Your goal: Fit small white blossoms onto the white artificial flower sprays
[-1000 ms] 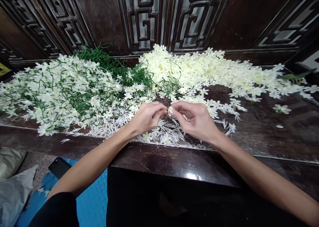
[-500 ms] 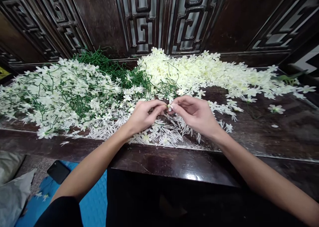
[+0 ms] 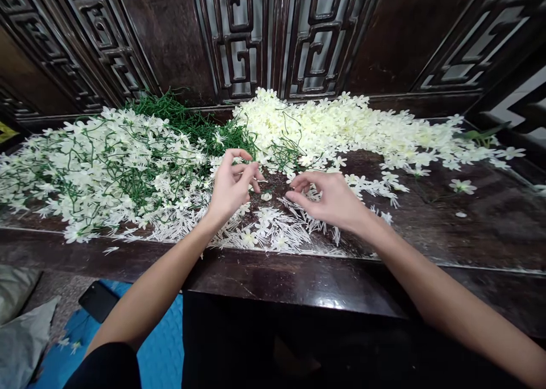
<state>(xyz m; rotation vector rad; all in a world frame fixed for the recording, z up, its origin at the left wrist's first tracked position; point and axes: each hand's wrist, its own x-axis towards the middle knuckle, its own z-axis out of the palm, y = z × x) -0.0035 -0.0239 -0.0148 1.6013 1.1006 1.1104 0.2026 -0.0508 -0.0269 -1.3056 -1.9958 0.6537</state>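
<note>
My left hand [image 3: 234, 183] hovers over the middle of the bench, fingers loosely bent and apart, with nothing visible in it. To its right, my right hand [image 3: 327, 200] is half curled, a gap showing between thumb and fingers, and I see nothing held there. On the dark wood between them lies a small white artificial flower [image 3: 267, 196]. Below the hands spread thin white stamen-like strands [image 3: 277, 230]. Left of my left hand is a heap of white artificial flowers on green stems [image 3: 115, 150]. Behind my right hand sits a pile of loose cream-white flower heads [image 3: 324, 121].
A tangle of bare green stems [image 3: 170, 113] lies against the carved wooden backrest [image 3: 239, 36]. One stemmed flower [image 3: 463, 186] rests at the right of the wooden bench [image 3: 482, 235]. Below left, a black phone [image 3: 98, 301] lies on a blue mat [image 3: 160, 343] beside grey sacks [image 3: 25, 332].
My hands have moved apart from where their fingertips met at a small flower. The left hand went left and up, its fingers loosening. A small flower now shows on the bench between them.
</note>
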